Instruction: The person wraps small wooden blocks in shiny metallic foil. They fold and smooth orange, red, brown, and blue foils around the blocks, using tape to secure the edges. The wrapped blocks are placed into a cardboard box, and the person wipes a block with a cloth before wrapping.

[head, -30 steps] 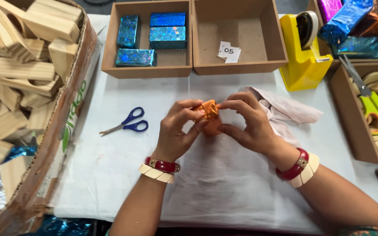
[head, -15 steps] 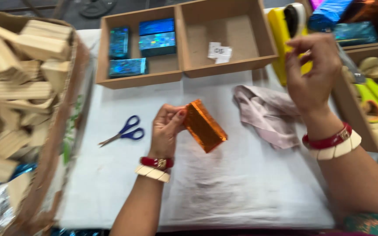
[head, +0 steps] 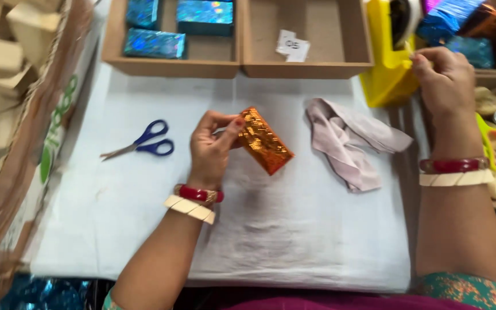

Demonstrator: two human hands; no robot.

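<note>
A: Live now. Our left hand (head: 212, 150) pinches the orange foil-wrapped block (head: 264, 140) by its end, approx centre of the white surface (head: 294, 229), block tilted, far end pointing to 4 o'clock.

B: And our right hand (head: 444, 80)?

A: Up at 2 o'clock, fingers closed at the yellow tape dispenser (head: 387, 69). Can't tell if tape's between them yet.

B: So we're at the taping step, we reckon, wrap on, seam not sealed.

A: Probably. Next move calls for a clean tear and a steady block so the foil doesn't spring open.

B: Other bits?

A: Blue scissors (head: 144, 141) at 9 o'clock, grey cloth (head: 348, 140) at 3, blue wrapped blocks (head: 205, 11) in the tray (head: 173, 64) at 12.
</note>
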